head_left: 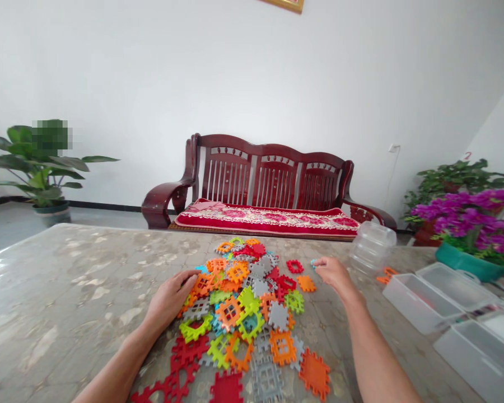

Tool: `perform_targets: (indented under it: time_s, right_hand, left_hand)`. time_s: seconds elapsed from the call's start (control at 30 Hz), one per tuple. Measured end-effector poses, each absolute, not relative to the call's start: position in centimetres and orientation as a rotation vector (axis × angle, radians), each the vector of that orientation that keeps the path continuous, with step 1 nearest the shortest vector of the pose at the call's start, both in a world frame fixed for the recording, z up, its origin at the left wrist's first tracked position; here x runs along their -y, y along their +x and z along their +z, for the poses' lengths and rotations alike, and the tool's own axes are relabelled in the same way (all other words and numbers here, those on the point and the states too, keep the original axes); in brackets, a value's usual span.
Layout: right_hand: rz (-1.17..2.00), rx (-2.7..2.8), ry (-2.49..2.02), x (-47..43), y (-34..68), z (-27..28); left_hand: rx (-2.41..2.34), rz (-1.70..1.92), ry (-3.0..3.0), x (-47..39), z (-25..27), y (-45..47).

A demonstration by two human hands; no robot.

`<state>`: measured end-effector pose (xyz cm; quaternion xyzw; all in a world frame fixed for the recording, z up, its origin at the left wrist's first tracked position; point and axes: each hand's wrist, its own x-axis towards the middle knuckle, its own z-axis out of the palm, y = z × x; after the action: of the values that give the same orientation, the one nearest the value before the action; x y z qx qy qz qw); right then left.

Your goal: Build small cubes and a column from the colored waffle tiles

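A heap of interlocking plastic building tiles in orange, red, lime green, grey and blue spreads over the middle of the table (109, 280). My left hand (175, 294) rests at the heap's left edge, its fingers stretched over the tiles beside an orange window tile (202, 284); no tile shows in its grip. To the right of the heap, my right hand (335, 273) pinches a small blue tile (313, 263), mostly hidden by the fingers. Near it lie a red ring-shaped tile (294, 266) and a solid orange tile (306, 283), apart from the heap.
Clear plastic boxes (420, 302) stand on the right, with a rounded clear container (372, 246) behind and orange pieces (386, 275) between. A teal planter (470, 262) of purple flowers sits at the right edge. Beyond the table is a wooden bench (273, 173).
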<state>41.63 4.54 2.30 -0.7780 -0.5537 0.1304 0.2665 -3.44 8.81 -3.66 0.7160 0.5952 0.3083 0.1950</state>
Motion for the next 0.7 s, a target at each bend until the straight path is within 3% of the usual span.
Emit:
perform_targets:
  time_s: [0.23,0.37,0.5,0.7]
  right_hand:
    - [0.675,1.951,-1.768,-4.8,38.1,1.2]
    - [0.607,2.178,-1.713,-4.8,37.2,1.1]
    - [0.635,2.095,-1.744,-4.7,36.8,1.5]
    - [0.383,1.904,-1.776,-4.6,38.1,3.4]
  left_hand:
    - [-1.658,0.857,2.004,-8.7,-3.5,-3.4]
    - [-1.66,0.856,2.002,-8.7,-3.5,-3.4]
    - [-1.658,0.865,2.001,-8.8,-3.6,-3.5]
    - [-1.661,0.875,1.995,-8.7,-3.5,-3.5]
